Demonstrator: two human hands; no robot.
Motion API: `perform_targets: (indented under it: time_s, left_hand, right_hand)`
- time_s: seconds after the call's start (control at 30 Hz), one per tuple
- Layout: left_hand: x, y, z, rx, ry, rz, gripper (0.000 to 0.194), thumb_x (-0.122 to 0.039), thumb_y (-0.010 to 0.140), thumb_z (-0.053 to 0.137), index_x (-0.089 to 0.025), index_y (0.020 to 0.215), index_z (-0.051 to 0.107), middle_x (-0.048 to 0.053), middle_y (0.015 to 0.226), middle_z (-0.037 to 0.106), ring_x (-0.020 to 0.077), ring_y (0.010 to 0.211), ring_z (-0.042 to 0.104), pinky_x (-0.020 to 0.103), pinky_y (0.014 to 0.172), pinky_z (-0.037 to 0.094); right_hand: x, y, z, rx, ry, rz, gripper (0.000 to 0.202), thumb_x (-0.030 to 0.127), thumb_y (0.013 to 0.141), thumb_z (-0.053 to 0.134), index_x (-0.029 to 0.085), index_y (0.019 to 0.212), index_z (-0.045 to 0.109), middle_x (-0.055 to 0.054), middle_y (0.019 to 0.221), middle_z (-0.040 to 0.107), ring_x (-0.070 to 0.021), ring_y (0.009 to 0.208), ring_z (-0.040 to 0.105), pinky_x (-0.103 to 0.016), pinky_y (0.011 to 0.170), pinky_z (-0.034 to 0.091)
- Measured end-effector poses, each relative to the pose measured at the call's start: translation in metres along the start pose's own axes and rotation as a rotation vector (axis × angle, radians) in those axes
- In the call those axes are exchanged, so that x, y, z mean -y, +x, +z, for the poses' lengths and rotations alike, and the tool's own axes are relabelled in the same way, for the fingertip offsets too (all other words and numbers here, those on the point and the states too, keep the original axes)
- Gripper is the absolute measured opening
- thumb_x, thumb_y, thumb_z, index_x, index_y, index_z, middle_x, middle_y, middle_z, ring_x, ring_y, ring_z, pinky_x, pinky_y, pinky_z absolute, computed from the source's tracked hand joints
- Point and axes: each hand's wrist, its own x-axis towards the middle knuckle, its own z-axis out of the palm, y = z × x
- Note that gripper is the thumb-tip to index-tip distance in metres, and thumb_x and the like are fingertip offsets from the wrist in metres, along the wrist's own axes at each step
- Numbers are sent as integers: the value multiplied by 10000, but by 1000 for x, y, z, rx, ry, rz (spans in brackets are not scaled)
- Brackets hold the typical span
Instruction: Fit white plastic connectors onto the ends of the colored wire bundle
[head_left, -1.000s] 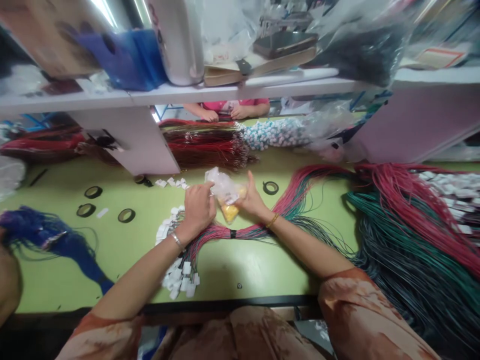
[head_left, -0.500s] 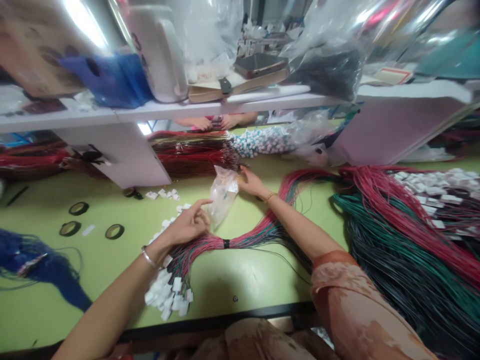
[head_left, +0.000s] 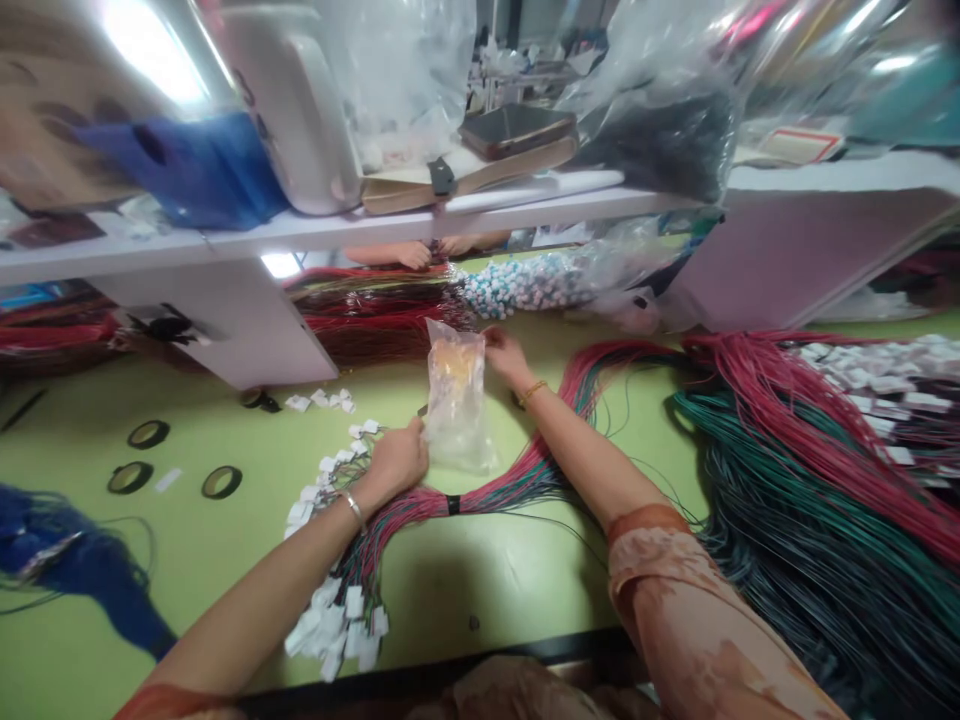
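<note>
A clear plastic bag (head_left: 459,405) with something yellowish showing in its upper part stands tilted up between my hands. My right hand (head_left: 506,360) pinches its upper right corner. At the bag's left edge my left hand (head_left: 400,455) is closed, its fingertips partly hidden against the plastic. Just in front of the bag lies a bundle of red, green and black wires (head_left: 499,490), bound with black tape (head_left: 453,504). White connectors (head_left: 337,630) end the bundle at the lower left, and more connectors (head_left: 307,500) lie beside my left forearm.
Tape rings (head_left: 222,482) and blue wires (head_left: 67,560) lie on the left. A big pile of wires (head_left: 787,500) covers the right side. A loaded shelf (head_left: 300,230) spans the back. Beyond it, another person's hands (head_left: 412,254) are near red wires (head_left: 360,325).
The bag has been raised and turned, its broad side now facing me. My left hand has closed from a pointing pose at its edge. The right hand stays at the upper corner.
</note>
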Motion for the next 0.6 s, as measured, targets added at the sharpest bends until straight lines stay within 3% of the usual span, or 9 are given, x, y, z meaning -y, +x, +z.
perform_targets:
  time_s: [0.1, 0.17, 0.27, 0.33, 0.4, 0.47, 0.6]
  left_hand:
    - [-2, -3, 6, 101, 17, -57, 290, -237, 891, 415, -151, 1036, 651, 175, 947, 738, 323, 921, 707, 392, 786, 498]
    - [2, 0, 9, 57, -66, -69, 321, -247, 844, 486, -153, 1105, 648, 170, 1004, 732, 325, 960, 695, 417, 828, 508]
    - [12, 7, 13, -49, -407, 11, 602, -221, 724, 610, -144, 1319, 561, 166, 1178, 687, 296, 1061, 658, 419, 920, 513]
    - [17, 13, 17, -60, -743, 39, 677, -221, 704, 629, -136, 1366, 522, 152, 1216, 669, 258, 1097, 644, 391, 953, 515]
    - [17, 18, 21, -39, -1017, 42, 639, -282, 744, 641, -140, 1357, 525, 125, 1163, 687, 225, 1053, 657, 371, 937, 525]
    - [14, 22, 25, -28, -1105, 48, 553, -363, 770, 663, -137, 1269, 583, 98, 1064, 710, 207, 947, 669, 356, 878, 538]
    - [12, 26, 29, -92, -891, -28, 242, -365, 799, 606, -146, 878, 671, 41, 793, 691, 191, 762, 624, 330, 761, 517]
  right_hand:
    - [2, 5, 13, -27, 82, 23, 144, 271, 695, 540, 194, 808, 587, -30, 825, 671, -187, 816, 583, -319, 813, 492]
    - [3, 6, 21, -49, 141, 59, 126, 282, 691, 562, 194, 781, 581, -21, 795, 657, -179, 798, 579, -320, 815, 489]
    - [4, 6, 27, -95, 209, 110, 133, 299, 703, 584, 195, 786, 580, -22, 799, 655, -180, 803, 587, -334, 833, 499]
    - [6, 7, 28, -111, 229, 118, 149, 311, 717, 604, 196, 809, 591, -36, 827, 671, -193, 833, 603, -351, 850, 514]
    - [11, 8, 30, -125, 237, 104, 159, 323, 731, 622, 201, 830, 601, -53, 874, 692, -209, 878, 619, -372, 877, 525]
    - [16, 10, 33, -115, 234, 58, 165, 337, 750, 626, 207, 851, 606, -68, 938, 706, -218, 923, 630, -389, 907, 526]
    - [21, 12, 41, -23, 219, -54, 172, 322, 782, 585, 191, 880, 637, -93, 1044, 714, -224, 1006, 644, -399, 964, 509]
